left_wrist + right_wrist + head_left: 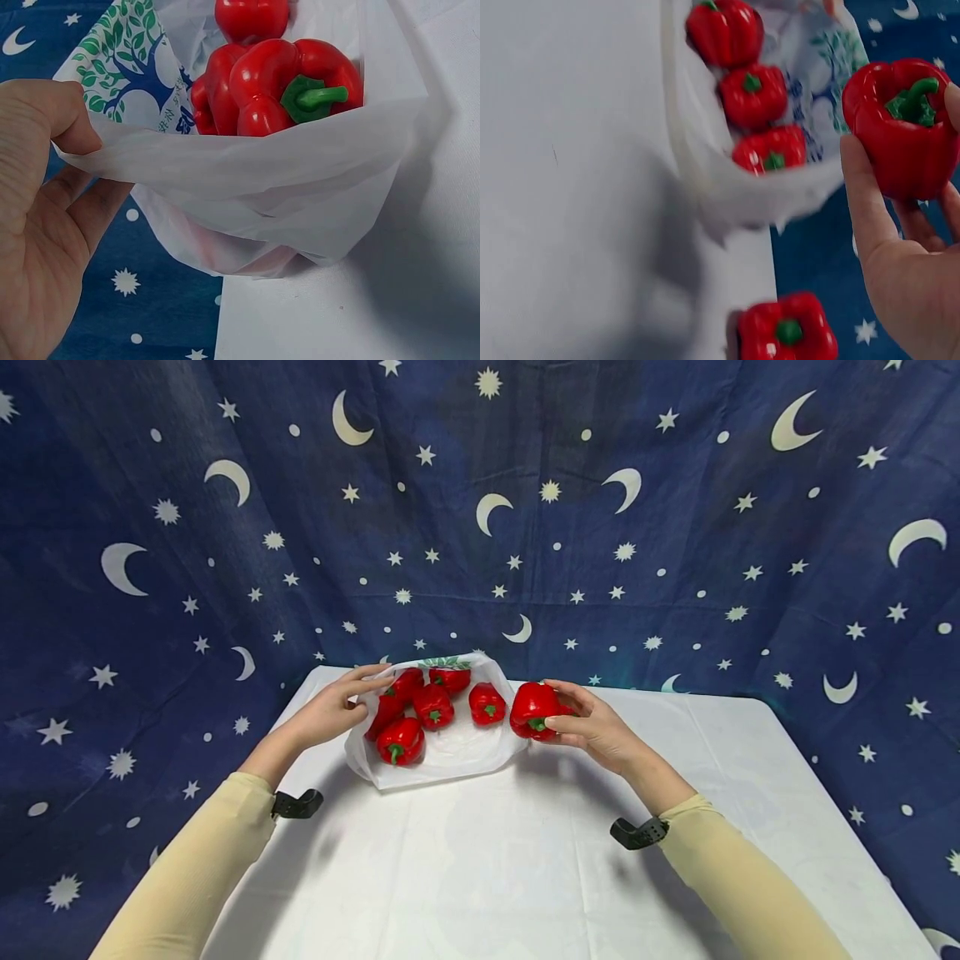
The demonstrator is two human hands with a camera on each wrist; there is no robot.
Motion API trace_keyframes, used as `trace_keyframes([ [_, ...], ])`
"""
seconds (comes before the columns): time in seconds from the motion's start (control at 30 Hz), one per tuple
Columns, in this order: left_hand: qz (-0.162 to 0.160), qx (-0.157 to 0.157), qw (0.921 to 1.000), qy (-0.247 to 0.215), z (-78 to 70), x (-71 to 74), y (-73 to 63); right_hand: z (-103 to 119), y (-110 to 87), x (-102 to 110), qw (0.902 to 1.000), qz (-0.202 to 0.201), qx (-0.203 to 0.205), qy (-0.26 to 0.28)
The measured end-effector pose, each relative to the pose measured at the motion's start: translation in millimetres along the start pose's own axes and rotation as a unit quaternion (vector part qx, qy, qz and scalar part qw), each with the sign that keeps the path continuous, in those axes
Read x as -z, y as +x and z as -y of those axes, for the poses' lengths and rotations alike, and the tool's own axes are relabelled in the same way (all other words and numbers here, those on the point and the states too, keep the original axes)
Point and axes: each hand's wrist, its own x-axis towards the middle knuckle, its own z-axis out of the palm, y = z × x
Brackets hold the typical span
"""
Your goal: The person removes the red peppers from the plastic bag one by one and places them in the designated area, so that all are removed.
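A white plastic bag [457,764] with a printed green-leaved tree lies open on the table, several red bell peppers [433,707] inside. At its left side my left hand [330,714] pinches the rim between thumb and fingers; in the left wrist view a pepper with a green stem [262,82] sits just behind that rim. My right hand [596,727] grips another red bell pepper [534,710] beside the bag's right edge. The right wrist view shows this held pepper [900,150] raised, its green stem facing the camera.
One more red bell pepper [787,330] stands outside the bag on the white-covered table [487,860], near the far edge. Behind the table hangs a dark blue cloth [450,527] with moons and stars. Black bands [296,804] are on both wrists.
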Motion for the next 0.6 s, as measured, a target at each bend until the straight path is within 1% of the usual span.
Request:
trace_keyframes([
  [0.17,0.003,0.004,1.0000,-0.005,0.6,0.2,0.0,7.4,-2.7,25.5,1.0000,-0.003,0.004,-0.005],
  [0.4,0.005,0.008,0.9999,-0.006,0.6,0.1,0.5,16.4,-7.3,63.6,0.9990,-0.018,-0.014,-0.040],
  [0.6,0.003,0.007,1.0000,-0.002,-0.6,0.8,0.3,19.6,-11.5,92.3,0.9991,-0.017,-0.024,-0.031],
])
